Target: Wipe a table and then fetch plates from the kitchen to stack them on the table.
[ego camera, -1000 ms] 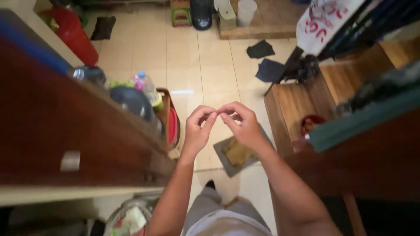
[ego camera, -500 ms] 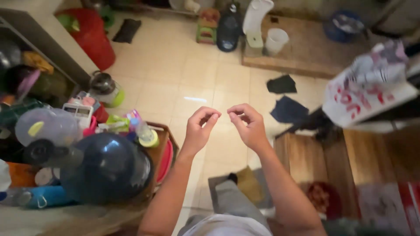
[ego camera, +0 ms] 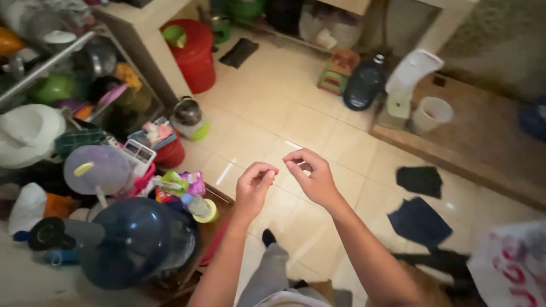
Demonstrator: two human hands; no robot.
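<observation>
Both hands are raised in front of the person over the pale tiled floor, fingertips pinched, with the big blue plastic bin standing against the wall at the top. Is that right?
Not quite: the big plastic bin against the wall is red, not blue, as the head view shows. The rest holds: the left hand and right hand are raised over the pale tiled floor with fingertips pinched; whether they hold anything is too small to tell.

Pretty dim, warm indoor light overall. There's a small bright glare streak on the glossy floor tiles (ego camera: 293,145), so the light sits somewhere overhead. Shadows are soft, and the shelf (ego camera: 62,85) on the left goes murky. Everything's a bit soft, with the corners smeared and stretched by the wide lens.
</observation>
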